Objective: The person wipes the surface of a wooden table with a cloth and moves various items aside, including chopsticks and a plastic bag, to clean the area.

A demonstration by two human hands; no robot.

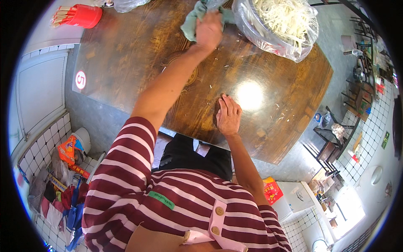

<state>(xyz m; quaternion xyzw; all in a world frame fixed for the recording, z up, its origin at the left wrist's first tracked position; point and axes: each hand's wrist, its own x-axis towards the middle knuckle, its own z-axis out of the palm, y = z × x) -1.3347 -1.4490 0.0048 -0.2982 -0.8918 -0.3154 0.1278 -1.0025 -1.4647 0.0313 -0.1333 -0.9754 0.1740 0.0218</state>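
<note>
My left hand [209, 31] reaches to the far side of the wooden table [141, 63] and grips a green cloth [190, 26] against its glossy top. My right hand [229, 116] rests palm down near the front edge, fingers slightly bent, with nothing seen in it. Right of the cloth stands a large metal bowl [258, 25] wrapped in a clear plastic bag [291, 56]. Pale shredded strips [285, 17], perhaps a vegetable, are heaped in it. Small pale scraps [281, 116] lie scattered on the tabletop, some near the bowl and others right of my right hand.
A red holder [86, 15] full of chopsticks lies at the far left, near a clear plastic bag [129, 4]. Left of me, a white bucket [82, 140] stands among bags and cloths. Chairs [327, 152] line the right side; a white cabinet [294, 197] stands behind right.
</note>
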